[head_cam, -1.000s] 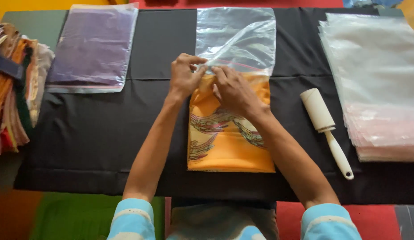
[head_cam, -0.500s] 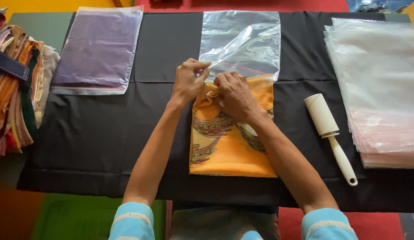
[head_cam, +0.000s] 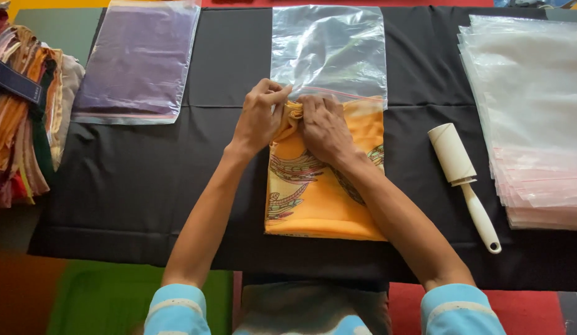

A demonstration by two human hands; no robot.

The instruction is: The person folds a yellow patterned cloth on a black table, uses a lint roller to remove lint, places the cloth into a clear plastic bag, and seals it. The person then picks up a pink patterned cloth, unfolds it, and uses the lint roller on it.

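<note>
Barely started: left hand (head_cam: 258, 119) pinching clear bag (head_cam: 328, 53) mouth, right hand (head_cam: 324, 127) gripping orange cloth (head_cam: 319, 198) top edge, cloth mostly outside.

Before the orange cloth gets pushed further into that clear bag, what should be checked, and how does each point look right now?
1. Left hand pinches the clear bag's opening edge: ok.
2. Right hand rests on the folded orange cloth's top edge: ok.
3. Cloth inside the bag: not ok, mostly outside.
4. Bag lying flat on the black table cover: ok.
5. Lint roller apart from the cloth: ok.
6. Bag mouth fully open: cannot tell.
</note>
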